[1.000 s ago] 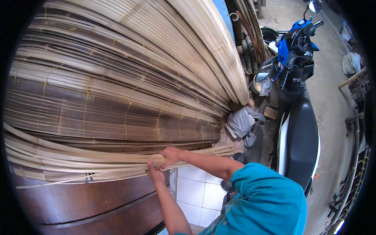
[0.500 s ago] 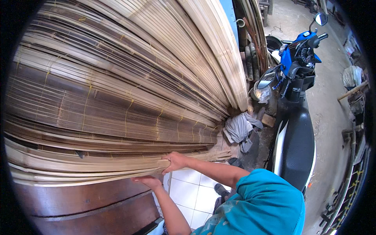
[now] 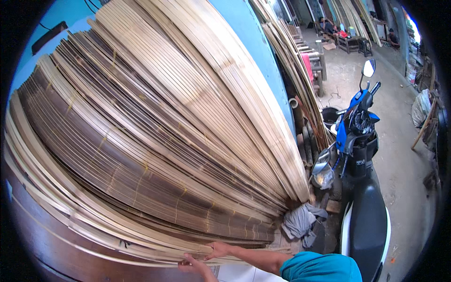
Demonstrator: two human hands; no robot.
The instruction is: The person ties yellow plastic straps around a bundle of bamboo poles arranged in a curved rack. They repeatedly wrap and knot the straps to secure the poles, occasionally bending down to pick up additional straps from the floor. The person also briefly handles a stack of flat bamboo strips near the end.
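Note:
Long, pale bamboo strips [image 3: 84, 207] lean in a tall stack against the wall, and both my hands are at the near, lower part of it. My right hand [image 3: 217, 250] reaches in from the right, its fingers closed on the front strips. Just below and left of it, my left hand [image 3: 189, 264] has its fingers bent around the outermost strips. One thin strip bows away from the bundle on the left. Darker strips [image 3: 155, 188], tied with yellow string, stand behind the front ones. The fingertips of both hands are partly hidden.
A blue and black motorbike [image 3: 364, 188] stands close on my right. A grey cloth [image 3: 300, 223] lies at the stack's foot. Brown wooden panelling [image 3: 94, 249] is at the lower left. People [image 3: 329, 26] sit far back among more bamboo.
The view has tilted up, so the stack's upper ends and the far yard show. My left hand, flat and extended before, now curls at the strips. One outer strip has bowed away.

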